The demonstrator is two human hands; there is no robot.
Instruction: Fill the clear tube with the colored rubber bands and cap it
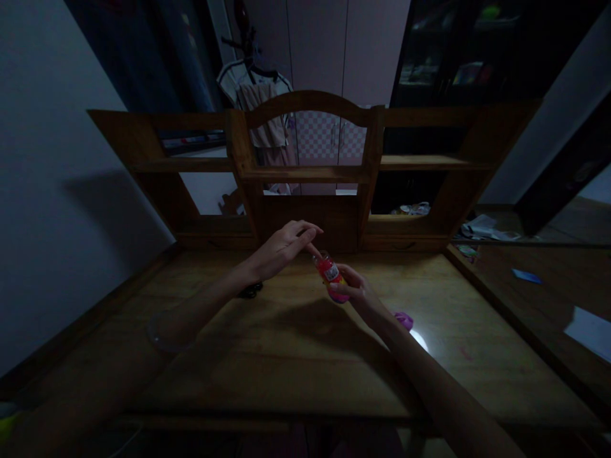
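Above the desk, my right hand is closed around a small clear bottle with pink-red contents and a white label. The bottle tilts, its open mouth towards the upper left. My left hand is at that mouth, fingers stretched out, one pointing down at or into the opening; I cannot tell how deep. Nothing shows held in the left hand. A crumpled purple thing lies on the desk beside my right forearm, partly hidden by it. Dark looped handles, perhaps of scissors, show behind my left forearm.
The wooden desk has a shelf unit along its back edge. A wall stands at the left. On the lower surface at the right are a blue card and white paper.
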